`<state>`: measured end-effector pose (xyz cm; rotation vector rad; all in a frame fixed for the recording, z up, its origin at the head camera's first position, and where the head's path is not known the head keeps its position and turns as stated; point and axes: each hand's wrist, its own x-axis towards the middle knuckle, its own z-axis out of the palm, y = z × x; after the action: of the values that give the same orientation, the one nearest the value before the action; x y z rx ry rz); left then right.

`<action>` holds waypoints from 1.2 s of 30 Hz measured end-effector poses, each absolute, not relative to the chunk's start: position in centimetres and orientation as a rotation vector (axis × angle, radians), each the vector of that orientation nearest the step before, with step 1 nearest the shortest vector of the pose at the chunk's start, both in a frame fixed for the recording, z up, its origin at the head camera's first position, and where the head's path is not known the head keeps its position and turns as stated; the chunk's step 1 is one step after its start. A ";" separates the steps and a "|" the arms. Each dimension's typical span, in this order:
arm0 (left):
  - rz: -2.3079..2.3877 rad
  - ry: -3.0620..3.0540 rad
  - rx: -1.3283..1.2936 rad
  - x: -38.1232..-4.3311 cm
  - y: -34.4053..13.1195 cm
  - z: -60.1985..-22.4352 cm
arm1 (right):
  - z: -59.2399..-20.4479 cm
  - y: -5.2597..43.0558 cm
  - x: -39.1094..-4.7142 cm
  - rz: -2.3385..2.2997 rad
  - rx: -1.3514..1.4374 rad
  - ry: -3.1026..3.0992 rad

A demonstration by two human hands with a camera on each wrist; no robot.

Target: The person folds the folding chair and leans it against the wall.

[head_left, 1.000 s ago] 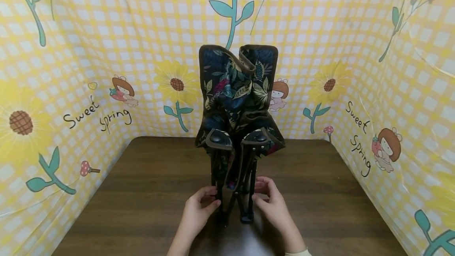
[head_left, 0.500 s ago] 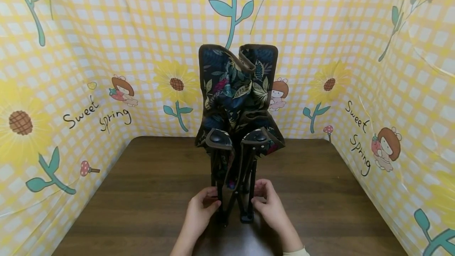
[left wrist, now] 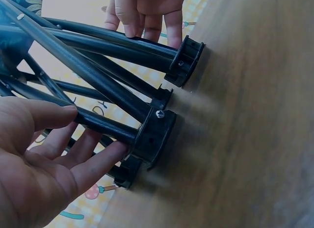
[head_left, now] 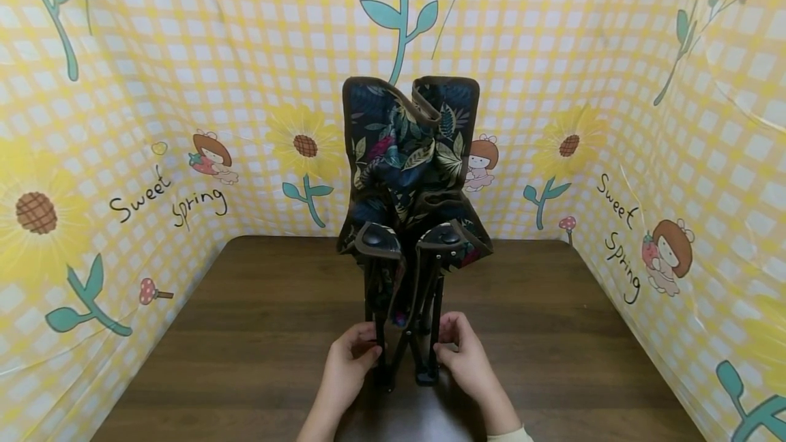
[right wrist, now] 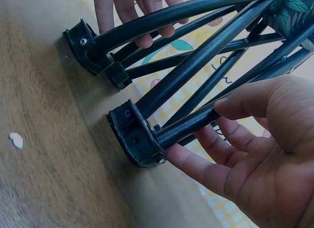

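A small folding chair (head_left: 411, 149) stands upright and partly folded, its dark leaf-print fabric bunched between crossed black tubes. Low down on its left side, my left hand (head_left: 348, 363) holds a front leg between thumb and fingers. My right hand (head_left: 469, 360) grips the leg on the opposite side at about the same height. In the left wrist view the left thumb (left wrist: 61, 115) lies along the tube, fingers behind it, close above a black plastic foot (left wrist: 156, 137). The right wrist view has the right forefinger and thumb (right wrist: 235, 103) around a tube, beside another foot (right wrist: 135, 137).
The chair's feet rest on a brown wooden table (head_left: 258, 333). A yellow checked cloth (head_left: 258, 74) with sunflowers and cartoon figures hangs around the back and both sides. A small white mark (right wrist: 15, 139) shows on the tabletop in the right wrist view.
My right hand has shifted slightly down and inward against its leg. My left hand has edged slightly to the right. The chair stays in place.
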<state>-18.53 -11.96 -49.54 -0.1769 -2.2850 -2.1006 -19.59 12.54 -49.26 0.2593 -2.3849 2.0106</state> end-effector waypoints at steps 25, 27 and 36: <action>-2.106 -2.256 -0.097 -19.0 -11.7 -49.6 | -50.1 12.1 -20.2 1.869 0.307 -2.315; -2.098 -2.248 -0.079 -18.9 -11.7 -49.5 | -50.2 12.0 -20.1 1.864 0.316 -2.303; -2.108 -2.207 -0.044 -19.0 -11.6 -49.4 | -49.9 12.0 -20.1 1.909 0.247 -2.329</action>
<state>-18.97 -11.56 -49.36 -0.0438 -2.2067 -2.1077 -20.07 12.00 -49.88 0.2470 -2.3286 1.9088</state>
